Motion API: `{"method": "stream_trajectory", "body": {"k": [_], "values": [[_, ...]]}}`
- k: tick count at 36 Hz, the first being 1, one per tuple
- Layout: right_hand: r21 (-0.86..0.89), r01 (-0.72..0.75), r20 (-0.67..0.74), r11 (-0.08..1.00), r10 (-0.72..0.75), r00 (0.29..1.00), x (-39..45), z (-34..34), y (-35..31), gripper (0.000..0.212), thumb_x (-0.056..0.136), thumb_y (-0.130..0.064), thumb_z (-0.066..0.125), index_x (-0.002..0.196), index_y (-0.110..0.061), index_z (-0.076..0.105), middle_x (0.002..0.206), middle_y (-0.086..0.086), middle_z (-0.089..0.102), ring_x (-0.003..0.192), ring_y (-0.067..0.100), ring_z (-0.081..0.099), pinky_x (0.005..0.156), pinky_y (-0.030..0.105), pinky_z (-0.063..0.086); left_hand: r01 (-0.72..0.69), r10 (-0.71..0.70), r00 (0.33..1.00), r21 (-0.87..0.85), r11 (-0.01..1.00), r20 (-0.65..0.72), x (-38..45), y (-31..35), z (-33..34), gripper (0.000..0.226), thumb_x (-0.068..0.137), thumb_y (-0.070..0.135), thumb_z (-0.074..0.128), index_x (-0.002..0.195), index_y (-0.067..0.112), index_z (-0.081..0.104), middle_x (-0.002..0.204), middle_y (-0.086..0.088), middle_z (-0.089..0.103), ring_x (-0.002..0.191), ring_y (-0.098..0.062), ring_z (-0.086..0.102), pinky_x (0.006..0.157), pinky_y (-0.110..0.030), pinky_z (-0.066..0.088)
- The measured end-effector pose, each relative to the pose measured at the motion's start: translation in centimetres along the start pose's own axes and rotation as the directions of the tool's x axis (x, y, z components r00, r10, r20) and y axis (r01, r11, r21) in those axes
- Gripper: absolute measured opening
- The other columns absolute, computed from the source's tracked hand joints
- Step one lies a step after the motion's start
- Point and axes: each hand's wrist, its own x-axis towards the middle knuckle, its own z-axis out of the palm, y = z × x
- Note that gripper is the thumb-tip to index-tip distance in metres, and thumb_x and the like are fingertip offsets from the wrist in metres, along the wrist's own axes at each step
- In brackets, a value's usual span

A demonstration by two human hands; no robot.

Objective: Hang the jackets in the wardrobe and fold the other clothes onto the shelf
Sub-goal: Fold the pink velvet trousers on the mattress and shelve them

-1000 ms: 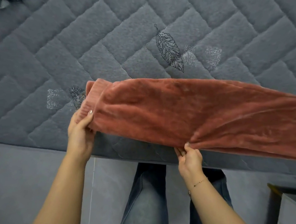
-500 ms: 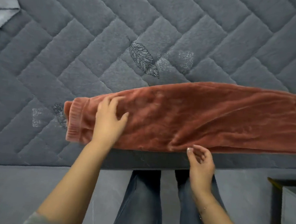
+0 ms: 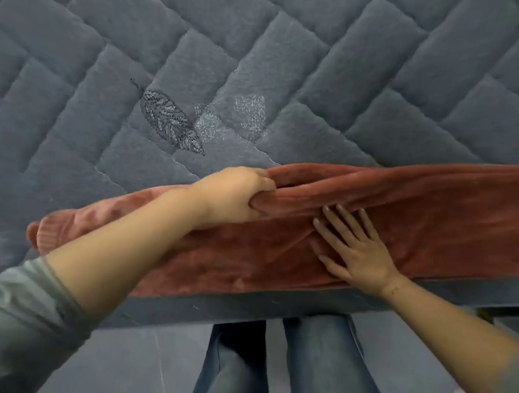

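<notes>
Rust-red plush fabric, a long fleecy garment (image 3: 424, 218) with a ribbed cuff at its left end, is laid lengthwise along the near edge of a grey quilted bed (image 3: 265, 54), and its right end is cut off by the frame. In the head view, an upper fold of the garment is gripped in the curled fingers of the left hand (image 3: 236, 194). Just beside it, the right hand (image 3: 351, 246) is pressed flat on the fabric with fingers straight and spread. An embroidered leaf motif (image 3: 170, 121) is seen on the quilt above the garment. Blue jeans (image 3: 270, 371) are visible below the bed edge.
</notes>
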Motion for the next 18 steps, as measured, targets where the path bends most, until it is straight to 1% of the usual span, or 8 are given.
{"method": "stream_trajectory", "body": {"k": [4,6,8,10,12,14,16,18], "values": [[-0.022,0.1,0.021,0.995,-0.1,0.995,-0.5,0.6,0.8,0.062,0.092,-0.05,0.042,0.149,-0.032,0.026,0.158,-0.001,0.021,0.149,0.025,0.013,0.119,0.047,0.006,-0.05,0.048,0.988,0.011,0.999,0.149,-1.0,-0.9,-0.1,0.029,0.08,0.034,0.076,0.093,0.009,0.07,0.104,-0.004,0.064,0.107,-0.024,0.057,0.095,-0.029,0.04],[-0.03,0.106,0.016,0.994,-0.105,0.994,-0.5,0.7,0.8,0.063,0.091,-0.049,0.044,0.149,-0.033,0.026,0.158,0.0,0.023,0.146,0.028,0.02,0.119,0.048,0.007,-0.079,0.067,0.985,0.074,0.994,0.158,-0.9,-1.3,-0.4,0.023,0.08,0.041,0.073,0.083,0.019,0.067,0.093,0.002,0.067,0.105,-0.019,0.058,0.095,-0.027,0.033],[-0.035,0.106,0.001,0.994,-0.106,0.994,-0.4,0.7,0.8,0.062,0.091,-0.048,0.044,0.149,-0.032,0.028,0.158,0.001,0.026,0.146,0.028,0.02,0.118,0.049,0.008,-0.072,0.039,0.982,0.177,0.982,0.185,-0.7,-1.6,-1.2,0.034,0.081,0.056,0.067,0.068,0.027,0.053,0.077,0.008,0.064,0.092,-0.018,0.061,0.093,-0.027,0.027],[-0.05,0.112,-0.008,0.992,-0.113,0.994,-0.2,0.6,0.8,0.06,0.091,-0.047,0.045,0.148,-0.031,0.032,0.155,0.005,0.03,0.146,0.029,0.02,0.117,0.051,0.01,-0.077,0.019,0.981,0.304,0.95,0.192,-0.2,-2.2,-2.9,0.045,0.082,0.069,0.054,0.065,0.028,0.046,0.065,0.008,0.06,0.081,-0.022,0.061,0.095,-0.029,0.025],[-0.065,0.117,-0.002,0.991,-0.118,0.993,-0.1,0.6,0.8,0.059,0.091,-0.046,0.045,0.146,-0.03,0.035,0.153,0.008,0.032,0.144,0.032,0.024,0.116,0.053,0.013,-0.074,0.001,0.983,0.4,0.914,0.181,0.4,-3.2,-4.8,0.05,0.086,0.073,0.04,0.077,0.026,0.055,0.064,0.009,0.058,0.084,-0.023,0.061,0.098,-0.032,0.024],[-0.07,0.114,0.013,0.991,-0.114,0.993,-0.1,0.5,0.7,0.058,0.091,-0.045,0.046,0.146,-0.029,0.038,0.154,0.011,0.031,0.143,0.036,0.025,0.115,0.054,0.015,-0.039,-0.024,0.988,0.398,0.917,0.152,1.2,-4.4,-6.3,0.06,0.088,0.074,0.027,0.09,0.025,0.063,0.065,0.015,0.049,0.088,-0.018,0.058,0.096,-0.033,0.022],[-0.074,0.105,0.023,0.992,-0.103,0.994,0.0,0.4,0.6,0.057,0.091,-0.044,0.046,0.145,-0.029,0.039,0.154,0.013,0.03,0.142,0.038,0.025,0.114,0.055,0.016,0.002,-0.049,0.993,0.391,0.92,0.111,2.1,-5.2,-6.8,0.066,0.091,0.073,0.017,0.101,0.03,0.066,0.08,0.01,0.057,0.098,-0.015,0.055,0.095,-0.034,0.02],[-0.077,0.089,0.034,0.993,-0.086,0.996,0.0,0.1,0.6,0.056,0.091,-0.044,0.045,0.144,-0.028,0.04,0.153,0.015,0.03,0.142,0.039,0.024,0.114,0.056,0.017,0.026,-0.061,0.996,0.434,0.901,0.066,2.9,-5.9,-6.5,0.056,0.095,0.061,0.021,0.1,0.028,0.066,0.095,0.005,0.063,0.109,-0.016,0.05,0.096,-0.036,0.02]]}}
